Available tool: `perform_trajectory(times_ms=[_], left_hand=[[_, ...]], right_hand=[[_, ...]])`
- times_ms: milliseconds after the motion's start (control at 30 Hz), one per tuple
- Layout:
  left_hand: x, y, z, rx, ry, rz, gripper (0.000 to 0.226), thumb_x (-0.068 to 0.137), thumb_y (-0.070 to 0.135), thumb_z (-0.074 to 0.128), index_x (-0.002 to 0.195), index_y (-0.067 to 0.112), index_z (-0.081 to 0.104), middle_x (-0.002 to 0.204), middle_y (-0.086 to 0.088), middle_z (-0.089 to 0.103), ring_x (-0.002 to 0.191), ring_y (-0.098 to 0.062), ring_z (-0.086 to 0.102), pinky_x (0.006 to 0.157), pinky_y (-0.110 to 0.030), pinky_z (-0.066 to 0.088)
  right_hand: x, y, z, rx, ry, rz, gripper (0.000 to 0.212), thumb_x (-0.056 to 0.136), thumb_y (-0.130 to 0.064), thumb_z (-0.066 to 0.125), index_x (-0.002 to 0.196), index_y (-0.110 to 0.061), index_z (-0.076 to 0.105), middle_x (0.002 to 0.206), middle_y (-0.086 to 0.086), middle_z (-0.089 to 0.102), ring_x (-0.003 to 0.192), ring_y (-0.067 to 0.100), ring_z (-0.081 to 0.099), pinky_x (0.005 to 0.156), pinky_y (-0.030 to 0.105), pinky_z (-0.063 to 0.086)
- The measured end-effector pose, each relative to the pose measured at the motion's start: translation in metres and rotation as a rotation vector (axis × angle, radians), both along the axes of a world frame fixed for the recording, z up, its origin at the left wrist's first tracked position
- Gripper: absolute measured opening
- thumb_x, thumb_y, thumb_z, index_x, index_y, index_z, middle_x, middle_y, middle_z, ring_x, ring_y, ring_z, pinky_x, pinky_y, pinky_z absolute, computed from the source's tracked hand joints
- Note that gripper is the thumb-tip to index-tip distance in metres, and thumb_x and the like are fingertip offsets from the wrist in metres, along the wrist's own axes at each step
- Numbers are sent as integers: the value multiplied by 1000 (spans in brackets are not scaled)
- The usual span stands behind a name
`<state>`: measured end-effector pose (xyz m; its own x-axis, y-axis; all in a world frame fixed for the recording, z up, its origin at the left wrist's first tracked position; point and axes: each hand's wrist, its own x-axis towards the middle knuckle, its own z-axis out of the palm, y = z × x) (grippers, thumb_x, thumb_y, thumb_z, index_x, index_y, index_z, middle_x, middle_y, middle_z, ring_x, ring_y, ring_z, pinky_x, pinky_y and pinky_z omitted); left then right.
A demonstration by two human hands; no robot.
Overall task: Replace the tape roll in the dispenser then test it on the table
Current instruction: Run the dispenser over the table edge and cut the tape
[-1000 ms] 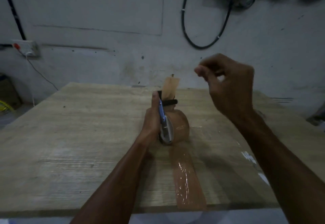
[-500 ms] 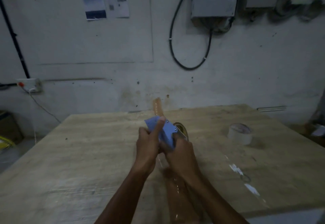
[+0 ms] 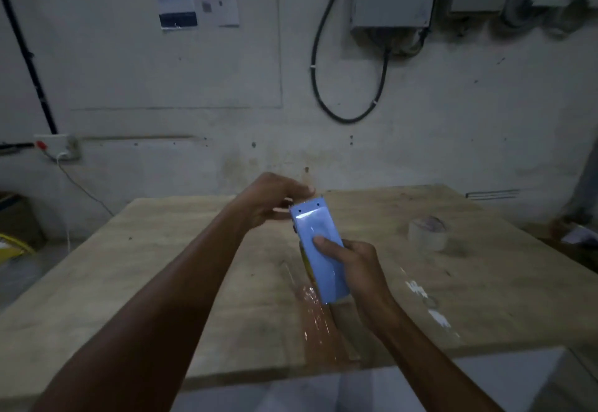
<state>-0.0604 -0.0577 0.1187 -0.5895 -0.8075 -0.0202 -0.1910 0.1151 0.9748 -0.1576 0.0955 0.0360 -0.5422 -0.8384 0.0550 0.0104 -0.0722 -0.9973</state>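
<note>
Above table, dispenser lengthwise, toothed end away.

The tape dispenser shows a flat, pale blue side plate that catches a bright glare near its far end. It is lifted above the table, tilted with its serrated far end up and its near end lower. A sliver of yellow-brown roll shows along its left edge. A glossy brown strip of tape lies stuck flat on the table, running from under the dispenser to the near edge. A second, pale tape roll lies flat on the table, well apart to the right.
</note>
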Motion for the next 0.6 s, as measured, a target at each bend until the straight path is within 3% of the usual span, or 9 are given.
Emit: perform_trajectory(times_ms=[167, 267, 400, 600], left_hand=[[-6, 9, -16, -79, -122, -15, 23, 79, 23, 82, 96, 7, 79, 82, 4, 74, 61, -6, 64, 48, -14, 48], [-9, 18, -37, -153, -245, -38, 17, 75, 18, 84, 86, 5, 80, 72, 1, 74, 52, -3, 62, 49, -16, 49], [-8, 29, -73, -269, -386, -77, 18, 69, 8, 75, 85, 0, 80, 91, -24, 75, 64, -16, 61, 62, -32, 53], [1, 40, -106, -350, -509, -146, 26, 66, 24, 89, 78, 2, 81, 58, -6, 67, 52, -15, 56, 59, -22, 47]], right_hand=[[2, 28, -1, 95, -91, 11, 53, 67, -50, 82, 85, 0, 77, 82, 17, 77, 74, 33, 73, 77, 50, 58], [6, 49, -5, 154, -151, 52, 42, 76, -38, 80, 92, 0, 76, 86, 18, 77, 70, 29, 73, 71, 42, 57], [15, 70, -12, 246, -299, 140, 34, 86, -28, 72, 103, 2, 72, 84, 16, 77, 64, 24, 72, 55, 29, 56], [31, 84, -30, 362, -352, 133, 39, 87, -26, 72, 111, 4, 67, 89, 18, 75, 68, 27, 70, 57, 31, 56]])
